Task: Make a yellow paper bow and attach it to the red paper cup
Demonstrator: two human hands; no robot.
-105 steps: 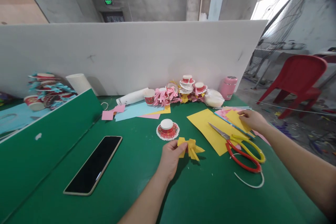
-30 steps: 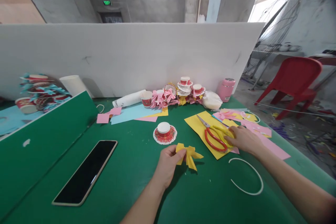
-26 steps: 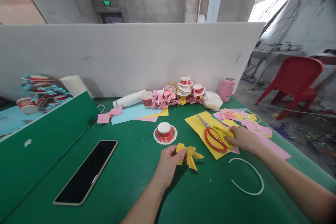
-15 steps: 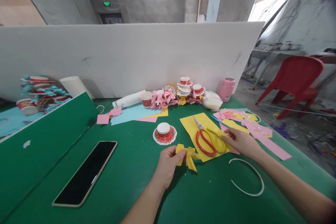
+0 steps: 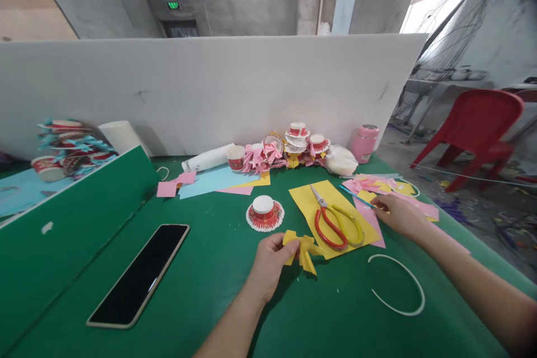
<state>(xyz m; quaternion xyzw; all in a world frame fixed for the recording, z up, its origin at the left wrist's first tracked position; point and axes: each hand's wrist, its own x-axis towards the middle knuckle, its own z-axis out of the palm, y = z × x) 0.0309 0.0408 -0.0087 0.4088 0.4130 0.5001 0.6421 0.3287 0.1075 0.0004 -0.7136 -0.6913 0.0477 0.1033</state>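
A yellow folded paper bow (image 5: 306, 250) is pinched between the thumb and fingers of my left hand (image 5: 271, 263), low over the green table. My right hand (image 5: 400, 215) is over the paper pieces at the right, its fingertips at the end of a thin blue stick (image 5: 356, 194); whether they grip it is unclear. Scissors with red and yellow handles (image 5: 331, 221) lie on a yellow sheet (image 5: 302, 201) between my hands. Just beyond my left hand sits a red and white paper cup with a fringed, spread rim (image 5: 264, 212).
A phone (image 5: 140, 274) lies at the left beside a green divider (image 5: 84, 229). A white curved strip (image 5: 419, 291) is near my right forearm. Decorated cups (image 5: 297, 137), a pink bottle (image 5: 364, 144) and a white roll (image 5: 208, 158) stand or lie along the white partition (image 5: 210, 89).
My right hand has moved right, away from the scissors and yellow sheet, to the blue stick's end. My left hand still holds the bow. The view has shifted slightly.
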